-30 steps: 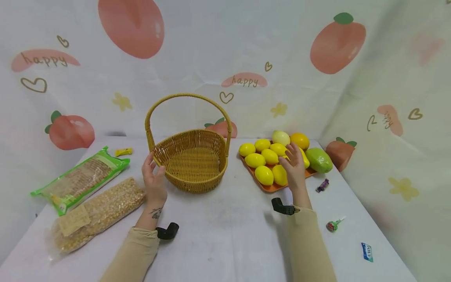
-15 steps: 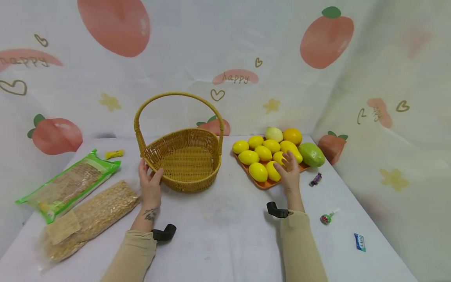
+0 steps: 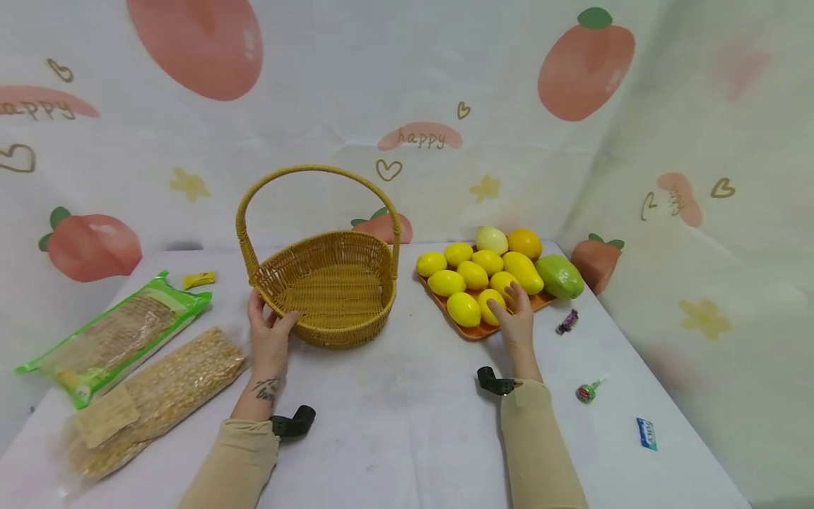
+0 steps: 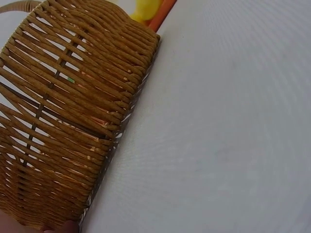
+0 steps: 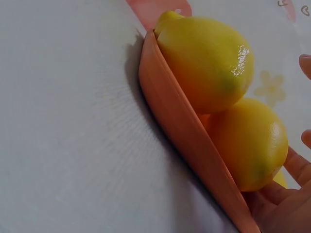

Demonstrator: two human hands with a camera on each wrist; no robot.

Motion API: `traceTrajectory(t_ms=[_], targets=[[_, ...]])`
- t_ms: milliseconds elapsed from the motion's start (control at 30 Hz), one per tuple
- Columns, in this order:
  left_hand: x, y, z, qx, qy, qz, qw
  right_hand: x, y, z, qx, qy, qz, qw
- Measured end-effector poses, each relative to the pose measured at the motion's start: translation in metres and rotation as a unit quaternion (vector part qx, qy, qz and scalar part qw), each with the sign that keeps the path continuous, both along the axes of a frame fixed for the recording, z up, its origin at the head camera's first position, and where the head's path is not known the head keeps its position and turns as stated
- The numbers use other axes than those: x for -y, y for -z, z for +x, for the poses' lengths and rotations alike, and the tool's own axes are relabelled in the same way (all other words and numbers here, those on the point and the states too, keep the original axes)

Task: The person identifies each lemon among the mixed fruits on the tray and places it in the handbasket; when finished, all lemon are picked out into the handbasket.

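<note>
A tan wicker basket with a tall arched handle stands at centre left. My left hand is at its front left side, thumb by the rim and fingers along the outer wall; the left wrist view shows the woven side close up. To the right, an orange tray bears several yellow lemons. Spread fingers of my right hand reach beside the front right lemon. In the right wrist view, fingertips lie behind that lemon, partly hidden, so contact is unclear.
Other fruit shares the tray area: a mango, an orange, a pale round fruit and a green papaya. Wrapped sweets and a lollipop lie right. Two grain bags lie left.
My left hand has come up to the basket's side. My right hand has lowered from above the tray to the front right lemon. The head view has turned slightly right.
</note>
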State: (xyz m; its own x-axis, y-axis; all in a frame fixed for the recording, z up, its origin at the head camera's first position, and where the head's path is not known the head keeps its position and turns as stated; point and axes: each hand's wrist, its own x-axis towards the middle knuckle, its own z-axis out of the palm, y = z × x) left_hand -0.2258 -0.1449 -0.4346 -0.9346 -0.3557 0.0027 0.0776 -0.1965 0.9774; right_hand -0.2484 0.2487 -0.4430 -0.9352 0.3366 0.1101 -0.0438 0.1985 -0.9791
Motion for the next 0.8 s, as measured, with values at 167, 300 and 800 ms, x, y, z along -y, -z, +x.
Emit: traceTrajectory(t_ms=[167,300,800], targets=[[-0.005,0.0,-0.003,0.008,0.008,-0.001,0.9999,-0.005,0.001,0.0,0.008,0.001,0.023,0.9997],[-0.007,-0.001,-0.003,0.01,0.002,0.006,0.9999,-0.005,0.002,-0.002,0.035,-0.019,0.041,0.9984],[-0.014,0.0,0.005,-0.008,-0.013,-0.006,0.9999,-0.001,0.005,-0.006,0.108,-0.063,0.092,0.9879]])
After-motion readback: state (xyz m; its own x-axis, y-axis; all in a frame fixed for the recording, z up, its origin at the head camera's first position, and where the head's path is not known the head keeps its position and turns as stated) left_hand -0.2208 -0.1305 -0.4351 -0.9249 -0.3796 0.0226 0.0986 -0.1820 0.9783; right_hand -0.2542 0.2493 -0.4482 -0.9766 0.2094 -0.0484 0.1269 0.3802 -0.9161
